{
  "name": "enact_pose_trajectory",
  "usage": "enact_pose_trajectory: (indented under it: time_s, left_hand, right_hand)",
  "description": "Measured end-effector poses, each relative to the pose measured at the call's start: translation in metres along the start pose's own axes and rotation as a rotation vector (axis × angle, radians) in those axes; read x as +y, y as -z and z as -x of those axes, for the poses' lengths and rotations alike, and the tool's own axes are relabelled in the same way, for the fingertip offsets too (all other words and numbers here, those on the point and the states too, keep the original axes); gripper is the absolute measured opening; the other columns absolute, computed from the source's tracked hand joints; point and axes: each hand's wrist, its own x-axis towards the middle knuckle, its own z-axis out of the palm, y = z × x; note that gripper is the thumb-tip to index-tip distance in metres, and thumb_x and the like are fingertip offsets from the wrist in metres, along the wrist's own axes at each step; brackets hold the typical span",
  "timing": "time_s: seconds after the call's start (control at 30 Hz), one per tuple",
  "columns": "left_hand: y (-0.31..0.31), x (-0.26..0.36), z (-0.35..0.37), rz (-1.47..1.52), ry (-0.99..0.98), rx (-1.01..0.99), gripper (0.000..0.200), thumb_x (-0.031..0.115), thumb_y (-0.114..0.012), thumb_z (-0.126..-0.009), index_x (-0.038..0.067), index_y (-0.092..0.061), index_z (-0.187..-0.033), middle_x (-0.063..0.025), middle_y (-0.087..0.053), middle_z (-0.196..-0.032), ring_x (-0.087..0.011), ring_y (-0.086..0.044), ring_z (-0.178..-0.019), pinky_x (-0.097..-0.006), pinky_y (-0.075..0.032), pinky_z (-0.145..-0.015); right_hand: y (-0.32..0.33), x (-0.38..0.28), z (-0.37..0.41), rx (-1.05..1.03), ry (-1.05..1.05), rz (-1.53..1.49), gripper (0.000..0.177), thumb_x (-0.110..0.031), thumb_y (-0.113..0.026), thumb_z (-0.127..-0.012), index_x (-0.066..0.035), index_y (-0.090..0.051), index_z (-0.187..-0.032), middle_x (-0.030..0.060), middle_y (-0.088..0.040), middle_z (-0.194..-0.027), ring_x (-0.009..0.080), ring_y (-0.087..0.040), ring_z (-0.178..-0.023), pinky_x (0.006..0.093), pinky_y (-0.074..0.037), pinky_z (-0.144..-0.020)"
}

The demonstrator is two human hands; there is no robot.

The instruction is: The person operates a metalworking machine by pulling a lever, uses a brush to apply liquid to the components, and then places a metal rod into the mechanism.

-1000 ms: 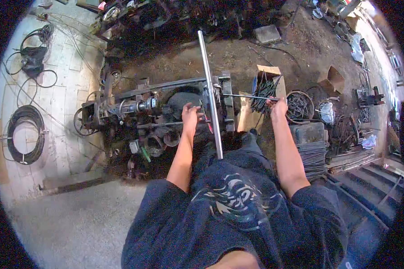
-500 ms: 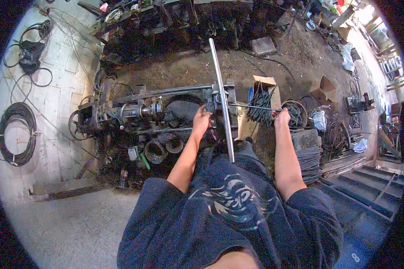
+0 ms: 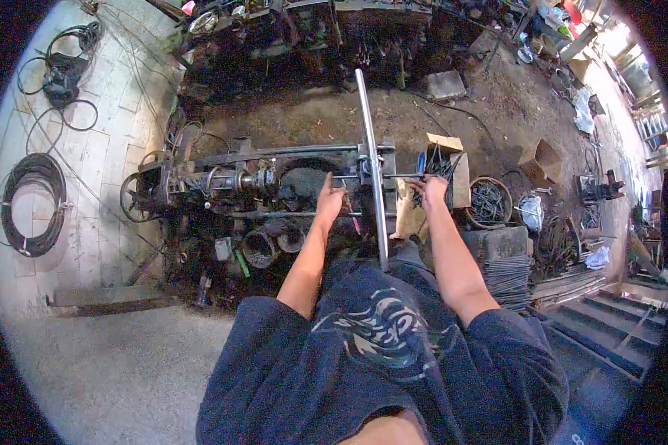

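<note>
My right hand (image 3: pixel 434 190) is closed on a thin dark metal rod (image 3: pixel 402 176), right of the machine's upright holder (image 3: pixel 365 167). The rod lies crosswise to a long bright steel bar (image 3: pixel 369 133) that slants across the holder toward my lap. Left of the holder, my left hand (image 3: pixel 332 202) is raised with its index finger stretched out beside a short length of rod; it grips nothing that I can see. The greasy machine (image 3: pixel 230 180) extends leftward on two rails, with a dark round pan between them.
A cardboard box (image 3: pixel 460 178) of dark rods stands by my right hand. Beyond it are a round basket (image 3: pixel 490 202) of metal pieces and stacked thin rods (image 3: pixel 508 278). A cable coil (image 3: pixel 31 204) lies on the left floor; a concrete block (image 3: pixel 445 85) sits ahead.
My right hand has moved left toward the holder, pushing the rod with it, and rod now shows on the holder's left side. My left hand stays near the same spot.
</note>
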Motion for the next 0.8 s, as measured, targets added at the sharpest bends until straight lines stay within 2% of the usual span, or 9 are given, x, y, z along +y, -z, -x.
enact_pose_trajectory:
  time_s: [0.13, 0.2, 0.27, 0.3, 0.33, 0.4, 0.43, 0.63, 0.8]
  left_hand:
    - [0.010, -0.010, -0.006, -0.010, -0.046, 0.004, 0.069, 0.007, -0.049, -0.083, 0.006, -0.015, -0.143, -0.0063, -0.061, -0.092, -0.0113, -0.054, -0.074, -0.0228, -0.044, -0.064]
    - [0.010, -0.012, -0.005, 0.036, -0.031, -0.007, 0.071, 0.008, -0.048, -0.084, 0.004, -0.011, -0.143, -0.0084, -0.061, -0.095, -0.0129, -0.054, -0.074, -0.0239, -0.046, -0.064]
    - [0.008, -0.014, -0.007, 0.179, -0.058, 0.059, 0.081, 0.002, -0.047, -0.081, 0.010, 0.004, -0.144, -0.0070, -0.061, -0.087, -0.0149, -0.056, -0.059, -0.0264, -0.046, -0.050]
    - [0.011, -0.027, -0.018, 0.191, -0.086, 0.048, 0.085, 0.001, -0.047, -0.081, 0.007, 0.011, -0.142, -0.0072, -0.060, -0.087, -0.0151, -0.057, -0.064, -0.0266, -0.048, -0.055]
    - [0.012, -0.033, -0.023, 0.195, -0.088, 0.045, 0.085, 0.001, -0.047, -0.081, 0.007, 0.011, -0.142, -0.0072, -0.060, -0.087, -0.0151, -0.057, -0.064, -0.0266, -0.048, -0.055]
    - [0.013, -0.041, -0.029, 0.211, -0.125, 0.166, 0.085, 0.001, -0.048, -0.081, 0.004, 0.013, -0.141, -0.0074, -0.059, -0.090, -0.0153, -0.057, -0.071, -0.0274, -0.051, -0.062]
    - [0.016, -0.045, -0.029, 0.229, -0.144, 0.136, 0.084, 0.000, -0.048, -0.080, 0.001, 0.010, -0.141, -0.0081, -0.058, -0.092, -0.0157, -0.056, -0.076, -0.0280, -0.052, -0.068]
    - [0.019, -0.047, -0.030, 0.242, -0.145, 0.095, 0.082, 0.000, -0.051, -0.080, 0.003, 0.003, -0.143, -0.0101, -0.058, -0.098, -0.0166, -0.057, -0.073, -0.0275, -0.051, -0.066]
    - [0.022, -0.021, -0.011, 0.148, -0.048, 0.076, 0.083, 0.000, -0.051, -0.081, 0.008, 0.003, -0.144, -0.0124, -0.060, -0.096, -0.0181, -0.059, -0.069, -0.0286, -0.051, -0.065]
  right_hand:
    - [-0.030, -0.031, 0.047, 0.116, -0.053, 0.144, 0.028, -0.003, -0.039, -0.085, -0.001, -0.034, -0.113, 0.0212, -0.057, -0.096, 0.0273, -0.062, -0.063, 0.0374, -0.053, -0.047]
    - [-0.020, -0.029, 0.044, -0.104, -0.028, 0.337, 0.036, -0.001, -0.041, -0.083, -0.003, -0.031, -0.118, 0.0191, -0.058, -0.093, 0.0235, -0.061, -0.060, 0.0347, -0.051, -0.044]
    - [-0.013, -0.034, 0.049, -0.132, -0.045, 0.389, 0.042, -0.003, -0.044, -0.084, -0.002, -0.031, -0.124, 0.0177, -0.059, -0.093, 0.0205, -0.060, -0.059, 0.0326, -0.049, -0.043]
    - [-0.011, -0.038, 0.052, -0.192, -0.052, 0.496, 0.046, -0.004, -0.045, -0.084, -0.003, -0.030, -0.127, 0.0171, -0.060, -0.093, 0.0200, -0.060, -0.059, 0.0320, -0.049, -0.043]
    - [-0.009, -0.040, 0.050, -0.251, -0.057, 0.603, 0.050, -0.005, -0.047, -0.084, -0.004, -0.029, -0.131, 0.0165, -0.061, -0.094, 0.0194, -0.060, -0.059, 0.0313, -0.048, -0.043]
    - [-0.007, -0.040, 0.051, -0.243, -0.065, 0.627, 0.054, -0.007, -0.048, -0.084, -0.006, -0.028, -0.135, 0.0138, -0.062, -0.094, 0.0186, -0.060, -0.058, 0.0301, -0.047, -0.043]
    - [-0.006, -0.038, 0.055, -0.264, -0.048, 0.597, 0.053, -0.007, -0.048, -0.084, -0.007, -0.029, -0.134, 0.0129, -0.062, -0.095, 0.0187, -0.060, -0.058, 0.0302, -0.048, -0.043]
    - [0.000, -0.035, 0.065, -0.298, -0.038, 0.575, 0.058, -0.010, -0.047, -0.086, -0.017, -0.025, -0.139, 0.0118, -0.062, -0.100, 0.0186, -0.062, -0.063, 0.0298, -0.050, -0.047]
    - [-0.003, -0.041, 0.086, -0.306, -0.158, 0.473, 0.064, -0.006, -0.045, -0.085, -0.023, -0.020, -0.142, 0.0121, -0.062, -0.100, 0.0188, -0.063, -0.067, 0.0292, -0.052, -0.050]
